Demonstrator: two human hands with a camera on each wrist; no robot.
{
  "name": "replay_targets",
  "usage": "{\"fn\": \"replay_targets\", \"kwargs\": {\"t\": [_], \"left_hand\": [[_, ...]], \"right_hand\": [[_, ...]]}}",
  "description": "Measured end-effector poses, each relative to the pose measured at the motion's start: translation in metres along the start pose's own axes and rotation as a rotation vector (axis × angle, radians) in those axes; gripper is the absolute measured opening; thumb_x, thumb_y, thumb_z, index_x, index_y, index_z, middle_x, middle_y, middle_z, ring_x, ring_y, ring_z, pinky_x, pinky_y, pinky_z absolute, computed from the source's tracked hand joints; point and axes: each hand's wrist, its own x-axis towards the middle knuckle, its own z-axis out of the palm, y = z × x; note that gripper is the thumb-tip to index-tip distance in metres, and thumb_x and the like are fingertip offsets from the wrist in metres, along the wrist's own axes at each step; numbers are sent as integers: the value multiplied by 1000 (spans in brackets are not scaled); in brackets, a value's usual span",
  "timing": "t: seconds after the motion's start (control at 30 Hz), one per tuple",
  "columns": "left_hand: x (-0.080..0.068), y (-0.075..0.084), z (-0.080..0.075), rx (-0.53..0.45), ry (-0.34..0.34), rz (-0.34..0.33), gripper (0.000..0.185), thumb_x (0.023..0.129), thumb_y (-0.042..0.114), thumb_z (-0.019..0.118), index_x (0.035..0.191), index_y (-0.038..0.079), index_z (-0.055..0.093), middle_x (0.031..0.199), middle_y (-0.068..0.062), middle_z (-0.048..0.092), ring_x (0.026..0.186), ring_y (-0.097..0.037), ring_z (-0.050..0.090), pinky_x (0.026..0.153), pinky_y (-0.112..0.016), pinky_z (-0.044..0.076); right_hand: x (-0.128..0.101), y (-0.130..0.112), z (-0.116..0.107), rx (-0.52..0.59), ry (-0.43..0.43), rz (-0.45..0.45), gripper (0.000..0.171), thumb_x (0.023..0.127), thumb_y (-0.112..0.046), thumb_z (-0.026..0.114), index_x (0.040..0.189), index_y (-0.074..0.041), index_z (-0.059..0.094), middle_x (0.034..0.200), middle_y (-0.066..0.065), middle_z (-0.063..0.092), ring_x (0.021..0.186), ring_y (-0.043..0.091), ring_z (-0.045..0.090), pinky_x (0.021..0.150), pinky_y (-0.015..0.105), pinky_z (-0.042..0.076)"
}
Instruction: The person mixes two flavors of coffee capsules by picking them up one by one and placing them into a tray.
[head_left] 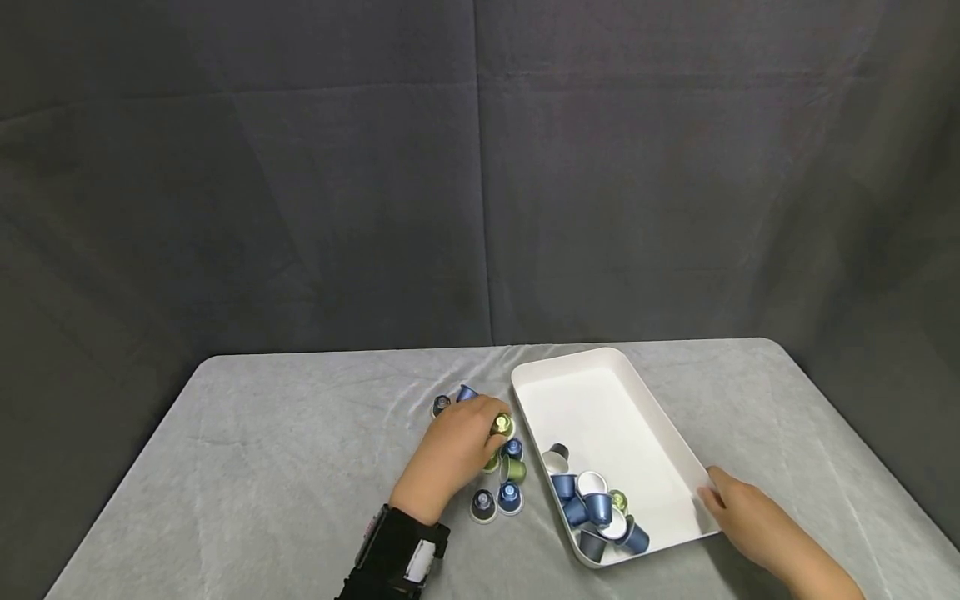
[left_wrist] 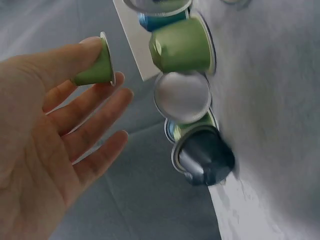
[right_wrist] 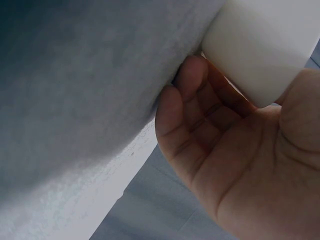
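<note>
Left hand (head_left: 457, 454) is hovering over the loose pile of coffee pods on the grey cloth, pinching one green pod (left_wrist: 96, 66) between thumb and fingertip. The wrist view shows that pinch pretty clearly, with the other fingers (left_wrist: 102, 112) spread out and relaxed. Just beyond those fingers there's a little cluster lying on the cloth: another green pod (left_wrist: 181, 46) on its side, one showing its silver foil lid (left_wrist: 182, 96), and a dark blue pod (left_wrist: 206, 157) nearest the wrist. A couple more blue pods (head_left: 497, 502) sit just beside the wrist in the head view.

Right of that hand, close by, is the white tray (head_left: 592, 400), with a bunch of blue, white and green pods already heaped in its near end (head_left: 596, 510).

Right hand (head_left: 742, 510) is on the tray's near right corner, fingers curled round the rim (right_wrist: 250, 60) so it's gripping the wall and steadying it.

Looks to me like the sorting-into-the-tray step is mid-way: one pod is lifted, several are left on the cloth. Next move probably calls for carrying that green pod rightward over the rim and letting go above the heap, while the other hand keeps the tray from sliding.
</note>
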Motion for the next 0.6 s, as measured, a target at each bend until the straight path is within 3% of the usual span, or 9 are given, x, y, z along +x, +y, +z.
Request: {"fn": "replay_targets", "kwargs": {"t": [0.2,0.4,0.6], "left_hand": [[1,14,4,64,0,61,25,88,21,75,110,12,67,109,1,69,101,-18,65,91,-35,50],[1,31,11,101,4,150,22,88,23,76,106,16,68,100,7,69,90,-13,64,82,-30,50],[1,44,15,163,23,224,24,88,26,76,109,17,68,102,8,69,93,-10,65,81,-28,49]], "right_hand": [[-1,-1,0,15,-15,12,13,100,-8,51,88,-6,48,65,-1,33,64,17,42,58,34,37],[0,-1,0,0,-16,19,10,100,-8,52,91,-3,51,65,-1,34,66,18,44,59,35,39],[-1,-1,-1,0,-6,15,12,100,-8,52,89,-4,49,65,-1,33,64,17,43,58,34,37]]}}
